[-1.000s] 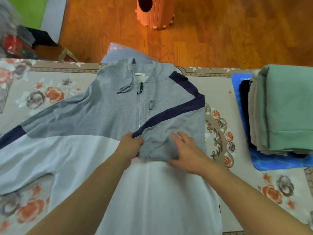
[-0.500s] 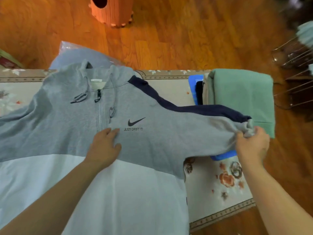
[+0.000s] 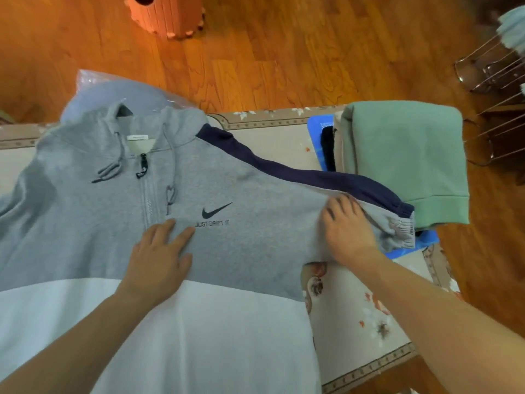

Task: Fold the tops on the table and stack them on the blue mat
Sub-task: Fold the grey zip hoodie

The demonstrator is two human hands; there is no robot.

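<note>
An orange ribbed bin (image 3: pixel 166 15) with a dark round hole near its top stands on the wooden floor (image 3: pixel 284 52), well beyond the table's far edge. The floor is glossy reddish-orange planks. At the far right, off the table's right edge, a metal wire rack (image 3: pixel 488 72) stands on the floor, with pale blue-green cloth (image 3: pixel 512 29) draped on its upper part. Just past the table's far edge on the left, a clear plastic bag (image 3: pixel 91 78) sits over something bluish-grey. The table wears a beige floral cloth (image 3: pixel 355 308) with a patterned border along its edges.
</note>
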